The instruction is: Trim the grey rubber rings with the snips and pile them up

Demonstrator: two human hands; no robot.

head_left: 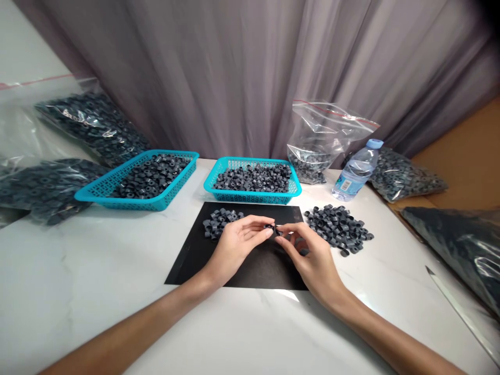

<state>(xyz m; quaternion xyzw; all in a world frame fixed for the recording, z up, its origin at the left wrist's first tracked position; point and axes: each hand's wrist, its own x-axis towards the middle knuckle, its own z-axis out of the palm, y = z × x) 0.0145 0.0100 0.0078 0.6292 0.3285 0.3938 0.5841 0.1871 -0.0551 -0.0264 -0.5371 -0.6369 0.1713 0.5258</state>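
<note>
Above a black mat (250, 271) my two hands meet, fingertips nearly touching. My left hand (244, 234) pinches a small dark ring-shaped part (269, 226) between thumb and fingers. Another small dark part (278, 233) sits in the pinch of my right hand (310, 250); the fingers cover much of both. Whether the two parts touch, I cannot tell. Just beyond my left hand lies a pile of small grey parts (219, 223) on the mat. To the right of my right hand, a larger heap of grey cap-like parts (339, 226) spreads over the white table.
Two turquoise baskets, one at the left (172, 192) and one at the centre (253, 197), hold many dark parts. Behind stand a zip bag (312, 151) and a water bottle (355, 172). More filled bags (94, 125) lie left and right. A pointed strip (457, 302) lies at right.
</note>
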